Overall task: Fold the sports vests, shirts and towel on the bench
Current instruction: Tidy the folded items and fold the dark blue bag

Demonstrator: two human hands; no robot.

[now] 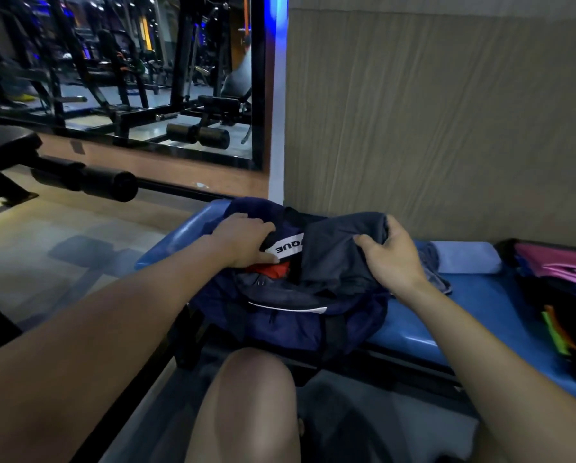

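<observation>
We have both hands in the pile at the left end of the blue surface (413,329). Our left hand (246,240) is curled down into the navy bag (280,325), its fingers gripping the cloth that carries a white label (285,249); we judge this steadies the bag's mouth so that the other hand can pull a piece free. Our right hand (393,259) has a closed grip on the dark grey garment (333,252), thumb in front and fingers wrapped over its far edge, lifting it partly up out of the opening. Whether it is a vest or a shirt we cannot tell while it is bunched like this.

Under it a red garment (270,270) shows in the bag, and a dark piece with a white stripe (286,300) lies across the bag's near side, so at least 3 garments are there unfolded.

To the right of our right hand, a light blue towel (463,257) lies on the surface against the wall, already rolled or folded as far as we can judge. At the far right edge sits 1 stack of bright clothing (560,272), pink on top, with green and orange bits below; how many pieces it holds we cannot count.

We count 1 bag, 1 towel and 2 hands at work. The folding looks to be at an early stage, with the grey piece next to be laid flat.
</observation>
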